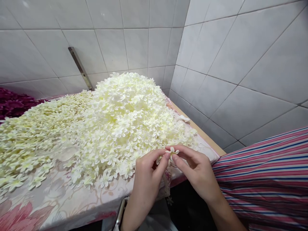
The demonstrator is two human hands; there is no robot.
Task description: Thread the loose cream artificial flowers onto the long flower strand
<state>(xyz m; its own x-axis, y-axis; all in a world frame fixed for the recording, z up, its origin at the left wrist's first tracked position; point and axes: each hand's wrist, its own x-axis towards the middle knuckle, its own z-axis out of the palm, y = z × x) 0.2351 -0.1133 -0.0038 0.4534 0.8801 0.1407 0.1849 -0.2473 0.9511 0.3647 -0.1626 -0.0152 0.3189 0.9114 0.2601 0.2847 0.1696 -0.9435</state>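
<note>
Between the fingertips of both hands is a small white flower (172,152) with a pale yellow middle. My left hand (151,166) pinches it from the left, its thumb and forefinger closed. From the right, my right hand (194,163) grips the same flower between thumb and forefinger. Both hands are held over the table's front edge. Just behind them rises a tall heap of loose white flowers (134,112). Whether anything else lies inside the curled fingers is hidden.
More yellowish-white flowers (48,128) are spread across the left of the flowered tablecloth (89,202). Dark magenta flowers (14,101) lie at the far left. A metal strip (80,68) leans on the tiled wall (137,45). Striped cloth (269,173) hangs at the right.
</note>
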